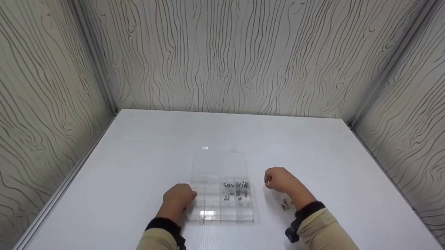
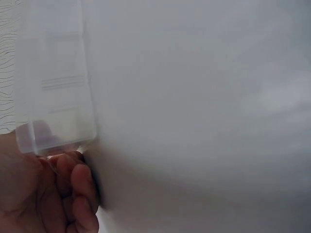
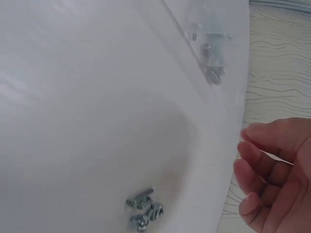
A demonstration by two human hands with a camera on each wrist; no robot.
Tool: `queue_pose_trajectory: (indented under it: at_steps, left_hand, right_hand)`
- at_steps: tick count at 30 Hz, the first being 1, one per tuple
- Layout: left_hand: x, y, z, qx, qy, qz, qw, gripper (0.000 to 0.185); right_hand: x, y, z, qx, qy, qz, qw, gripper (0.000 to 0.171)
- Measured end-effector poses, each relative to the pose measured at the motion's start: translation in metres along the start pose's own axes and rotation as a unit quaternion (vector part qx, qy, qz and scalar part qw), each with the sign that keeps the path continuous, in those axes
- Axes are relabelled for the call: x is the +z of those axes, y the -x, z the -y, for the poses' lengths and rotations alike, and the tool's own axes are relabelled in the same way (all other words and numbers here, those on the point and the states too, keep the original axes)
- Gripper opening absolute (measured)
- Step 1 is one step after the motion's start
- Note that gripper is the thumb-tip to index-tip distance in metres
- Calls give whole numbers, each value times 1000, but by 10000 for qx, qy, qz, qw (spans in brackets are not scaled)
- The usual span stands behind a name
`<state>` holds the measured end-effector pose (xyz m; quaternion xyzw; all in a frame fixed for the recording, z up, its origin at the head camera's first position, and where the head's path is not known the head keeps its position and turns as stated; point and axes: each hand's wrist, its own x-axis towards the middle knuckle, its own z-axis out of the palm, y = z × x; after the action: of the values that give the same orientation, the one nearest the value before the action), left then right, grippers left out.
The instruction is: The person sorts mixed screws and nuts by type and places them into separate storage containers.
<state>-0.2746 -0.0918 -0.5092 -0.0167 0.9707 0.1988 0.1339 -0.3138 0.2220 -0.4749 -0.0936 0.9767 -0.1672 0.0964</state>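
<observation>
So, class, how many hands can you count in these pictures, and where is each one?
2. The left hand rests against the left edge of the clear compartment box. The right hand hovers, loosely curled, right of the box, near the loose screws on the white table.

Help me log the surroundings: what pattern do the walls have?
Wavy dark wood-grain lines on pale walls, clearest in the head view.

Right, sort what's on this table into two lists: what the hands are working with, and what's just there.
In use:
- clear compartment box, left hand at its left edge
- screws in the box
- loose screws on the table, beside the right hand, which holds nothing

Just there:
- white table
- wood-pattern walls
</observation>
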Motion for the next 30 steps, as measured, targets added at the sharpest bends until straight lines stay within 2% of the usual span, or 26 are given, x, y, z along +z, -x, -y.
queue_pose_trajectory:
  at_steps: [5,10,15,24,30]
  left_hand:
    - [2,-2,2,12,19,-14,10000,32]
    - [4,-5,2,6,17,2,10000,32]
    - [5,-6,3,24,12,-3,10000,33]
    - [3,-4,2,26,33,-12,10000,31]
    - [3,-2,1,22,62,7,10000,31]
  right_hand:
    - [-6,9,-10,329,97,490,9982,12]
    - [-7,18,-16,554,328,740,9952,16]
    - [-3,25,-21,727,253,1012,9919,17]
    - [7,25,-30,694,338,883,9931,19]
    - [9,23,-30,523,521,846,9937,17]
